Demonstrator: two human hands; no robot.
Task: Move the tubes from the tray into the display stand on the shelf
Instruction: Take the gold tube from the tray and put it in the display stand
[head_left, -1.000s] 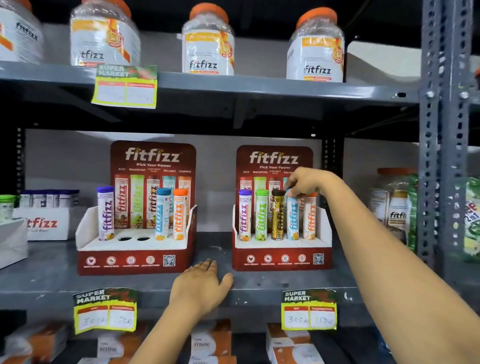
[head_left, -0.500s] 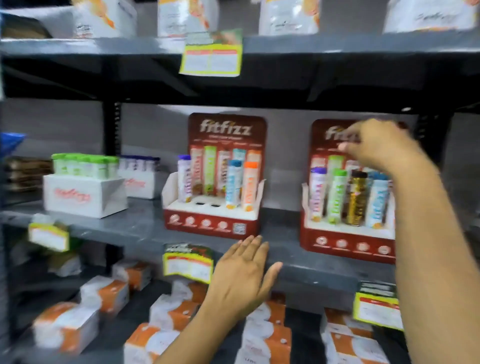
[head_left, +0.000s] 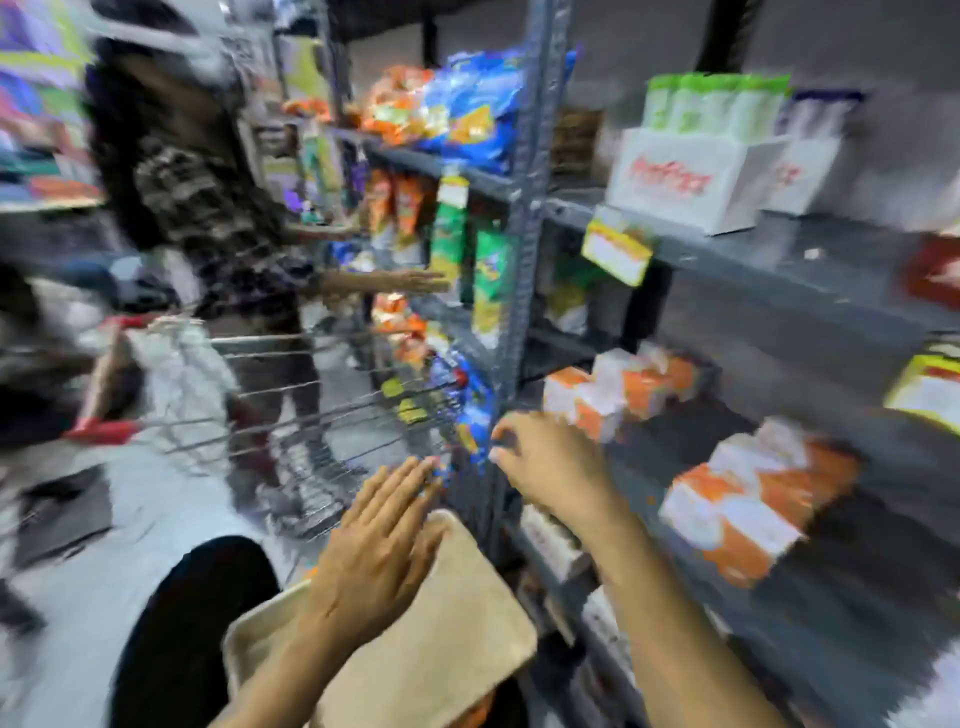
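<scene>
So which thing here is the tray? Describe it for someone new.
Start at the grey metal shelving on the right, then drop to the frame's bottom centre. The tray is the flat beige rectangle under the left hand; it appears empty, unlike the orange-and-white boxes nearby.

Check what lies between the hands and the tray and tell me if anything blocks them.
Nothing visible blocks them. The left hand is open, palm down, directly over the beige tray. The right hand hovers beyond its far edge, empty. No tubes show on the tray's visible part; blur hides detail.
</scene>
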